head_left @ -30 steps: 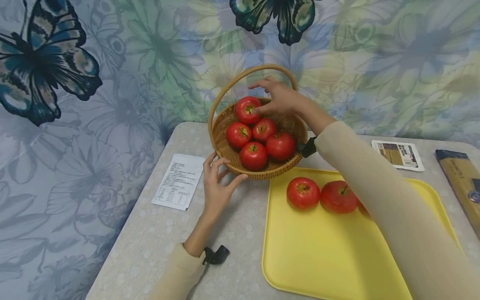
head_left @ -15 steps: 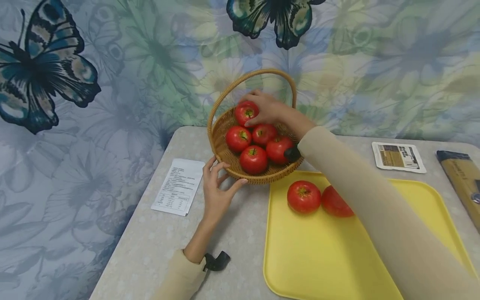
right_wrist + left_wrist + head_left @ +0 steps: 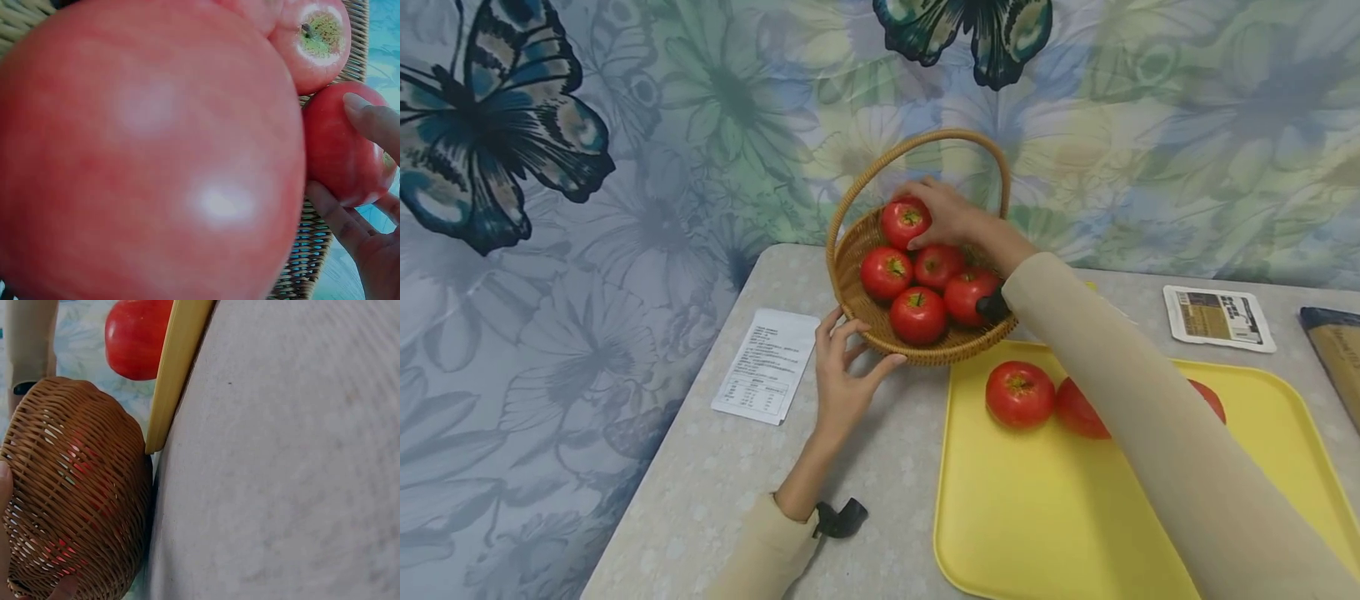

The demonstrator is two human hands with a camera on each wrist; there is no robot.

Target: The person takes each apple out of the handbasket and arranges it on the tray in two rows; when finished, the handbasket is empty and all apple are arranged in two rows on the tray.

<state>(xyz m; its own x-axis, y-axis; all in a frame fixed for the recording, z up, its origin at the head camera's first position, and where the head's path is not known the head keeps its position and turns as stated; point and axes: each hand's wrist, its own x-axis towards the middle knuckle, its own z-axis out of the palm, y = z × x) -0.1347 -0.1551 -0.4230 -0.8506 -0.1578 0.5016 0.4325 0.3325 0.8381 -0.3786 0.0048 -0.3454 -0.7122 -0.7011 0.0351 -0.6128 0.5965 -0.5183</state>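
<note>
A wicker basket (image 3: 942, 356) with a tall arched handle stands at the back of the table, holding several red apples. My right hand (image 3: 951, 217) reaches under the handle and grips the rearmost apple (image 3: 904, 222), thumb on one side and fingers round the other. That apple (image 3: 350, 144) also shows between thumb and fingers in the right wrist view, where another apple (image 3: 150, 156) fills most of the picture. At the basket's front left, my left hand (image 3: 842, 392) holds the rim with spread thumb and fingers. The left wrist view shows the basket's woven side (image 3: 75, 481).
A yellow tray (image 3: 1037, 517) lies at the front right, bearing an apple (image 3: 1019, 395) and more apples partly behind my right sleeve. A printed white packet (image 3: 766, 367) lies left of the basket. Another packet (image 3: 1217, 318) and a brown package (image 3: 1333, 354) lie at the right.
My right hand came down from above the rearmost apple and closed its fingers round it. My left hand stays at the basket rim. The head view shifted slightly.
</note>
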